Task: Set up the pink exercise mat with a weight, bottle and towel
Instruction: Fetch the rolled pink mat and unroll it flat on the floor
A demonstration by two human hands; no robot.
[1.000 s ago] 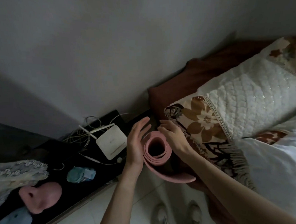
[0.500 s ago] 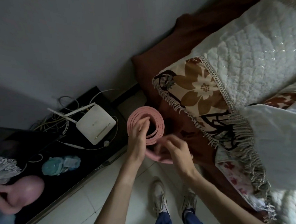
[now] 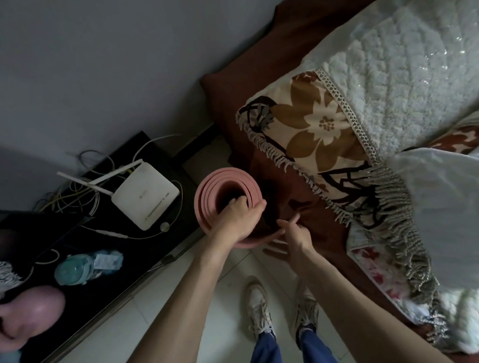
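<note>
The pink exercise mat (image 3: 205,194) is rolled up and stands on end between the black shelf and the bed. My left hand (image 3: 239,218) grips its top rim, fingers hooked inside the roll and thumb over the outer layer. My right hand (image 3: 289,235) sits just right of the roll near its loose outer flap, fingers spread, palm against the flap's lower edge. A teal bottle (image 3: 79,266) lies on its side on the black shelf to the left. No weight or towel can be made out.
A white router (image 3: 144,194) with tangled cables sits on the black shelf (image 3: 142,258). A pink rounded object (image 3: 26,312) lies at the shelf's near end. The bed (image 3: 295,48) with a flowered fringed blanket (image 3: 321,124) fills the right. My shoes (image 3: 257,308) stand on pale floor tiles.
My left hand went from open beside the roll to gripping its rim. My right hand dropped from the roll's top to its lower right. The view tilted downward.
</note>
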